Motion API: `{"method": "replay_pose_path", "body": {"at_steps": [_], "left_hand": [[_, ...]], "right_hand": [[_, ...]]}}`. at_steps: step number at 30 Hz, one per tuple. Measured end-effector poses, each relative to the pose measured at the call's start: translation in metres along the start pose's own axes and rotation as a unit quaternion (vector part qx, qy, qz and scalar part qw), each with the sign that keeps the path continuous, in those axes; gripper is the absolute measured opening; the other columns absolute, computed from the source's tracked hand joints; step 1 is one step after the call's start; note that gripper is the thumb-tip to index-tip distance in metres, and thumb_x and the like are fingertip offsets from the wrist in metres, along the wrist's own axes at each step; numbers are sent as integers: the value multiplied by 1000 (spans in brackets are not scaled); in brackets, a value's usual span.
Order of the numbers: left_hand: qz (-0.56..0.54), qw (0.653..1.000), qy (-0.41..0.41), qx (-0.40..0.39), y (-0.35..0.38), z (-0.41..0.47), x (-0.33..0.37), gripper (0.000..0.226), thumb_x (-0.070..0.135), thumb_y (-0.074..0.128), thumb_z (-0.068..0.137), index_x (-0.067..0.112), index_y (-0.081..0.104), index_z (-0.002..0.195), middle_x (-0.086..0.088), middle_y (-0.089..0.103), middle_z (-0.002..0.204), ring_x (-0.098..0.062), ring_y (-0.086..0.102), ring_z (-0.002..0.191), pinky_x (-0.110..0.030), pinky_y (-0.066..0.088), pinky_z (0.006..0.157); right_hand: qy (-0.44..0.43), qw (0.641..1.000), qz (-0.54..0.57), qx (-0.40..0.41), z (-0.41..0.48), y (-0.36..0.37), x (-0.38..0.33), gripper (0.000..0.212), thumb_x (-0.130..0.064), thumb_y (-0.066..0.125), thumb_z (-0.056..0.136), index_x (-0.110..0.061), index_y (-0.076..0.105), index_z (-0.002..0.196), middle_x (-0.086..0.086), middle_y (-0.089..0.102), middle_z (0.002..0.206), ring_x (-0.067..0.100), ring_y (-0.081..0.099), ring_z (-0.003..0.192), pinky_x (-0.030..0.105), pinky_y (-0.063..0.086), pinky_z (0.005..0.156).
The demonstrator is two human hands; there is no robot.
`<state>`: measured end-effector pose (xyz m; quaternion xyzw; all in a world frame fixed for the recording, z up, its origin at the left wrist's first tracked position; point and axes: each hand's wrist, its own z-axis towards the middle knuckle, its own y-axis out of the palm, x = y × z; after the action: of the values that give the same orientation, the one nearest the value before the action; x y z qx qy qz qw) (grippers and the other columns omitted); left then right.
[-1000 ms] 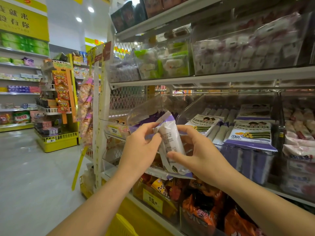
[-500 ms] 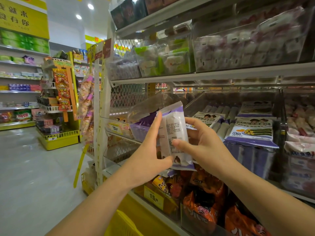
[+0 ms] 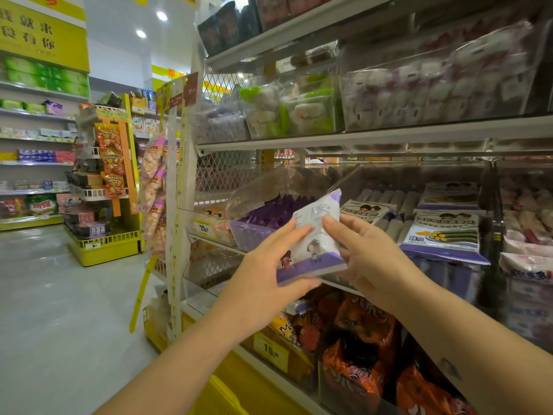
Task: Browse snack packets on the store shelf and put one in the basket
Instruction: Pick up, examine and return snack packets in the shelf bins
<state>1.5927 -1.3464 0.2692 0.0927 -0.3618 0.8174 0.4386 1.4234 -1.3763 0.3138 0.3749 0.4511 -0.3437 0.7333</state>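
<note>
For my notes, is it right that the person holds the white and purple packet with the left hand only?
Not quite: the head view shows the left hand and the right hand both gripping the white and purple packet.

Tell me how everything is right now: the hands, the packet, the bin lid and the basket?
left hand: fingers grip the packet's lower left corner.
right hand: fingers grip the packet's right side.
snack packet: looks sealed, tilted, held up in front of the shelf, not in the basket.
clear bin lid: looks flipped up, bin open.
yellow basket: only a corner shows; contents hidden.
</note>
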Motion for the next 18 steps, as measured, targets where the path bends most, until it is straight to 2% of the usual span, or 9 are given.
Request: {"method": "replay_pose_path", "body": {"at_steps": [3, 5, 8, 11, 12, 13, 15, 16, 18], "left_hand": [[-70, 995, -12, 69, 0, 3, 1, 53, 41, 65, 85, 44, 47, 135, 27, 60, 123, 11, 55, 111, -7, 45, 88], [-179, 979, -46, 83, -2, 5, 1, 39, 39, 57, 90, 37, 54, 128, 23, 66, 117, 1, 62, 109, -19, 51, 86], [-355, 922, -123, 89, -7, 7, 0, 22, 27, 49, 97, 34, 59, 116, 12, 70, 113, -9, 67, 104, -26, 57, 76], [-442, 870, -181, 118, -12, 9, -2, 21, 21, 46, 99, 20, 62, 113, -1, 74, 105, -11, 71, 91, -25, 57, 65], [-460, 859, -191, 117, -13, 9, -3, 21, 21, 46, 99, 17, 62, 113, -2, 75, 101, -11, 71, 87, -25, 56, 63], [-473, 851, -198, 110, -14, 9, -4, 22, 20, 46, 98, 14, 61, 114, -3, 75, 100, -11, 72, 85, -25, 56, 61], [-476, 850, -202, 99, -16, 9, -5, 29, 17, 46, 99, 11, 55, 125, -4, 74, 106, -13, 72, 88, -26, 57, 63], [-468, 855, -199, 99, -17, 9, -8, 36, 14, 47, 98, 13, 47, 134, -3, 72, 113, -15, 71, 93, -29, 58, 66], [-442, 869, -196, 107, -17, 8, -13, 63, 12, 52, 95, 39, 26, 146, 1, 62, 130, -19, 68, 106, -41, 58, 82]], "right_hand": [[0, 999, -35, -33, -1, 1, -1, 30, -26, 52, 94, -20, 57, 124, 6, 73, 103, 18, 73, 84, 27, 58, 62], [-22, 990, -134, -33, -2, 1, 0, 26, -28, 49, 97, -33, 58, 120, -2, 67, 116, 9, 68, 97, 25, 58, 71], [-80, 950, -301, 3, -3, -2, -1, 30, -27, 52, 97, -43, 55, 121, 0, 59, 131, 11, 58, 114, 28, 52, 89], [-101, 936, -335, 26, -3, -4, -2, 39, -22, 60, 93, -44, 54, 125, -2, 45, 145, 14, 51, 126, 37, 44, 103], [-102, 940, -323, 26, -3, -4, -3, 41, -18, 61, 92, -42, 55, 125, 0, 46, 144, 16, 56, 122, 40, 48, 100], [-103, 947, -303, 24, -4, -2, -4, 42, -14, 61, 92, -41, 55, 125, 0, 51, 138, 16, 63, 111, 38, 55, 91], [-115, 957, -266, 19, -4, -2, -6, 43, -8, 62, 90, -39, 58, 121, -7, 57, 124, 13, 69, 96, 27, 60, 72], [-125, 956, -265, 21, -4, -2, -7, 42, -8, 63, 89, -39, 59, 118, -9, 58, 120, 12, 70, 94, 24, 59, 68], [-137, 950, -280, 30, -3, -3, -10, 39, -10, 65, 89, -40, 61, 114, -6, 61, 118, 10, 70, 90, 22, 58, 65]]}}
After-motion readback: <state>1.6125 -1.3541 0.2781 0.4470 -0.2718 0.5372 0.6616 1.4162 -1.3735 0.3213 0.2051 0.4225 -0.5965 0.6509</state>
